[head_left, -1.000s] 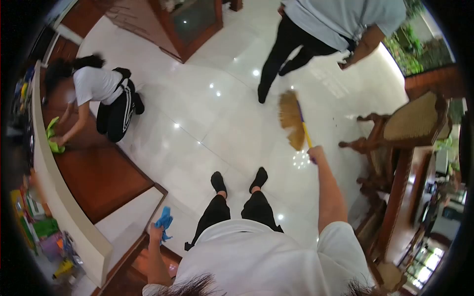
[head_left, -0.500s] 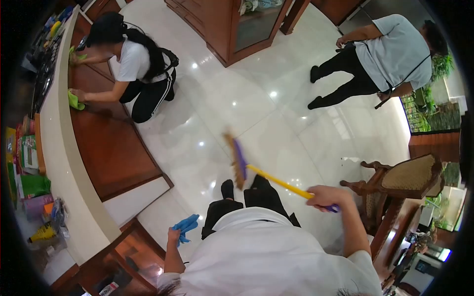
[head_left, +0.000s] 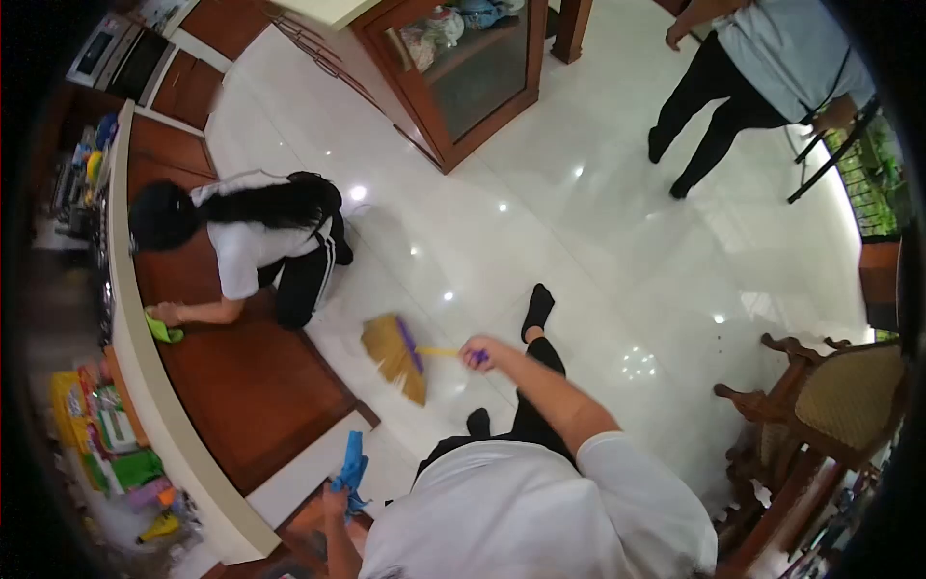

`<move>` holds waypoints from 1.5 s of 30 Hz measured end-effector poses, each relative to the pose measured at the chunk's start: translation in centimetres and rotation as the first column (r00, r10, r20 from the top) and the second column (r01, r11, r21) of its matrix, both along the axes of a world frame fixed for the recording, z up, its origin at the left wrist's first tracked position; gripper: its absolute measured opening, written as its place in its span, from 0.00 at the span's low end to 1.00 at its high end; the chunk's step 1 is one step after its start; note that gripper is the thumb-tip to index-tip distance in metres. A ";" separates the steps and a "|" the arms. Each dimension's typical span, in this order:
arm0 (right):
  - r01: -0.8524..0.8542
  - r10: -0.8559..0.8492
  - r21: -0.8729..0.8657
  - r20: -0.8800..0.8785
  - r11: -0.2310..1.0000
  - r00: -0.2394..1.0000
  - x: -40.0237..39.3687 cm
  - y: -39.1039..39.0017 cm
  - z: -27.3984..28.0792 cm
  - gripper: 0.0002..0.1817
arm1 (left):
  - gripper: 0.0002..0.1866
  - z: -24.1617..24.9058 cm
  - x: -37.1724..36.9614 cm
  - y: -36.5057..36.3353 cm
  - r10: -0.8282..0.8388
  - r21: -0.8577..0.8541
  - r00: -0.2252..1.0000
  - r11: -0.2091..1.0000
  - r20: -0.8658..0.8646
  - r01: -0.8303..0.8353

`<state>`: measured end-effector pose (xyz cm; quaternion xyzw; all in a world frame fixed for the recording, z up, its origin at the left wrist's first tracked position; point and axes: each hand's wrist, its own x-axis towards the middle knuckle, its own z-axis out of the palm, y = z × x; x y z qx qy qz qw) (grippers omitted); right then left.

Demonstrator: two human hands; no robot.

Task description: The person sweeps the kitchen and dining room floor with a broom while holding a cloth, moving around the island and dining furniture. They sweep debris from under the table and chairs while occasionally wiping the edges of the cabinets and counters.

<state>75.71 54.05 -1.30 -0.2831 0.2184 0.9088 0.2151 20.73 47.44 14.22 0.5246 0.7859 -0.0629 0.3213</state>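
My right hand (head_left: 492, 352) is closed around the purple-tipped yellow handle of a broom (head_left: 389, 353). The broom's tan bristles and purple collar point left, over the glossy tiles near the cabinet base. Low on the left, my left hand (head_left: 335, 499) grips a bunched blue cloth (head_left: 353, 467), held beside the corner of the counter. My right foot, in a black sock, is forward of the left one.
A person (head_left: 260, 232) crouches at the wooden cabinet doors (head_left: 231, 386), wiping with a green cloth (head_left: 162, 328). Another person (head_left: 743, 77) stands at upper right. A carved chair (head_left: 839, 400) is on my right; a glass-fronted cabinet (head_left: 463, 87) stands ahead. Packets (head_left: 121, 434) crowd the counter.
My right arm has swung forward and left, carrying the broom toward the cabinets. My right foot has stepped ahead. The crouching person has lowered their head toward the doors.
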 end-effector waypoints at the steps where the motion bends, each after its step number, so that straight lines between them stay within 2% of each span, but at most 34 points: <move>1: 0.050 -0.050 -0.012 -0.024 0.999 0.998 5.1 2.2 -1.5 0.07 | 0.19 1.4 2.4 1.0 -0.076 -0.073 0.997 0.994 -0.010 0.076; 2: 0.226 -0.228 -0.052 -0.038 0.973 0.973 9.8 3.7 -1.2 0.07 | 0.20 2.7 4.7 2.1 -0.155 -0.143 0.988 0.978 -0.011 0.152; 3: 0.270 -0.275 -0.116 -0.033 0.956 0.961 15.1 5.8 -0.7 0.06 | 0.20 5.2 8.9 3.6 -0.369 -0.288 0.926 0.897 -0.076 0.334; 4: 0.431 -0.464 -0.231 -0.114 0.873 0.879 20.1 7.1 -2.3 0.05 | 0.20 4.9 10.3 4.4 -0.287 -0.348 0.947 0.911 -0.146 0.222; 5: 0.546 -0.560 -0.172 -0.043 0.820 0.828 25.2 8.0 -1.6 0.05 | 0.20 6.1 13.5 6.1 -0.304 -0.360 0.940 0.904 -0.156 0.233; 6: 0.564 -0.583 -0.180 -0.080 0.806 0.808 30.5 9.2 -0.1 0.06 | 0.19 7.6 18.0 7.4 -0.249 -0.314 0.947 0.933 -0.205 0.177; 7: 0.612 -0.624 -0.157 -0.035 0.775 0.781 35.0 10.2 0.6 0.07 | 0.19 9.4 22.8 9.2 -0.190 -0.266 0.949 0.956 -0.251 0.121; 8: 0.650 -0.659 -0.145 -0.015 0.746 0.752 38.9 11.1 1.5 0.07 | 0.17 10.1 25.9 11.1 -0.172 -0.315 0.964 0.944 -0.202 0.102; 9: 0.618 -0.615 0.005 0.108 0.786 0.781 42.3 11.9 1.1 0.07 | 0.17 9.5 26.9 12.4 -0.189 -0.331 0.959 0.937 -0.209 0.113; 11: 0.673 -0.663 -0.010 0.164 0.740 0.731 47.0 12.8 1.8 0.07 | 0.14 7.7 28.6 14.8 -0.047 -0.167 0.999 0.985 0.014 0.049; 13: 0.780 -0.761 -0.102 0.172 0.617 0.625 50.4 11.8 2.4 0.06 | 0.13 7.3 32.1 17.4 -0.033 -0.170 0.997 0.984 0.074 0.045; 16: 0.859 -0.848 -0.031 0.145 0.511 0.509 52.6 5.1 2.0 0.06 | 0.13 7.9 38.1 20.9 -0.011 -0.190 0.987 0.981 0.162 0.042; 18: 0.889 -0.892 0.125 0.170 0.440 0.418 53.3 -2.1 1.2 0.07 | 0.14 7.1 40.0 22.2 -0.017 -0.206 0.979 0.977 0.201 0.059; 21: 0.834 -0.819 0.201 0.406 0.513 0.406 55.2 -12.7 4.4 0.06 | 0.17 5.2 39.6 23.8 -0.020 -0.104 0.948 0.993 0.317 0.056; 23: 0.848 -0.725 0.111 0.584 0.518 0.366 56.7 -17.8 7.3 0.05 | 0.20 3.5 38.7 25.2 -0.194 -0.168 0.972 0.962 0.130 0.215; 25: 0.833 -0.558 0.073 0.774 0.549 0.300 58.1 -20.6 9.0 0.06 | 0.20 4.1 40.7 25.4 -0.260 -0.170 0.950 0.942 0.172 0.288; 26: 0.842 -0.564 0.079 0.775 0.534 0.285 57.8 -20.9 9.2 0.06 | 0.19 4.5 41.2 25.6 -0.346 -0.168 0.923 0.913 0.167 0.372; 27: 0.694 -0.355 0.154 0.922 0.704 0.156 57.1 -20.2 9.5 0.07 | 0.18 4.8 41.2 25.7 -0.430 -0.168 0.889 0.875 0.159 0.454; 28: 0.510 -0.150 0.147 0.988 0.847 -0.035 56.5 -19.9 9.9 0.08 | 0.18 4.7 40.9 26.0 -0.449 -0.167 0.879 0.865 0.162 0.473; 29: 0.389 0.079 -0.010 0.984 0.921 -0.161 56.6 -19.4 4.8 0.08 | 0.16 4.1 40.3 26.4 -0.453 -0.176 0.872 0.858 0.184 0.483; 30: 0.286 0.287 -0.200 0.908 0.937 -0.306 56.4 -19.1 0.0 0.09 | 0.15 3.7 39.9 26.8 -0.457 -0.184 0.865 0.850 0.207 0.494; 31: 0.513 0.243 0.021 0.863 0.858 -0.442 51.7 -15.7 4.9 0.10 | 0.15 3.9 40.1 26.9 -0.473 -0.183 0.854 0.840 0.215 0.511; 32: 0.392 0.215 -0.004 0.841 0.920 -0.496 48.3 -14.2 5.1 0.10 | 0.13 4.9 41.2 26.6 -0.529 -0.176 0.829 0.812 0.179 0.556; 33: 0.419 0.249 -0.029 0.841 0.908 -0.481 45.1 -12.7 2.7 0.09 | 0.11 6.0 41.3 26.8 -0.584 -0.176 0.800 0.781 0.137 0.599; 34: 0.348 0.234 0.062 0.632 0.935 -0.739 39.7 -10.6 5.9 0.10 | 0.11 5.9 40.3 27.1 -0.601 -0.187 0.789 0.766 0.130 0.615; 35: 0.317 0.186 -0.003 0.815 0.948 -0.548 35.4 -9.1 9.7 0.22 | 0.12 4.9 39.4 27.5 -0.576 -0.135 0.790 0.783 0.210 0.607; 36: 0.341 -0.027 0.153 0.937 0.927 -0.348 31.2 -8.2 13.2 0.27 | 0.12 4.5 38.5 28.0 -0.549 -0.087 0.784 0.801 0.290 0.593; 37: 0.459 -0.212 0.276 0.959 0.845 -0.186 27.1 -6.8 18.3 0.28 | 0.12 4.5 38.3 28.2 -0.562 -0.090 0.773 0.789 0.294 0.608; 38: 0.462 -0.283 0.287 0.956 0.839 -0.079 23.4 -6.3 21.0 0.28 | 0.13 4.4 38.2 28.0 -0.564 -0.099 0.787 0.794 0.250 0.600; 39: 0.395 -0.417 0.382 0.909 0.835 0.001 20.7 -5.7 21.8 0.30 | 0.14 4.4 38.0 28.0 -0.564 -0.106 0.800 0.800 0.206 0.591; 41: 0.553 -0.582 0.366 0.763 0.749 0.283 17.4 -4.7 26.5 0.27 | 0.15 4.6 37.6 28.5 -0.597 -0.136 0.784 0.774 0.168 0.619; 42: 0.558 -0.583 0.368 0.765 0.743 0.273 17.1 -4.5 25.6 0.27 | 0.15 4.4 37.5 28.3 -0.619 -0.160 0.775 0.758 0.129 0.632; 44: 0.699 -0.683 0.297 0.633 0.650 0.366 16.6 -4.2 21.6 0.20 | 0.15 4.4 37.4 28.3 -0.643 -0.152 0.753 0.737 0.140 0.658; 45: 0.704 -0.685 0.294 0.629 0.647 0.367 16.8 -4.5 19.8 0.20 | 0.14 4.4 37.3 28.3 -0.657 -0.145 0.739 0.725 0.148 0.674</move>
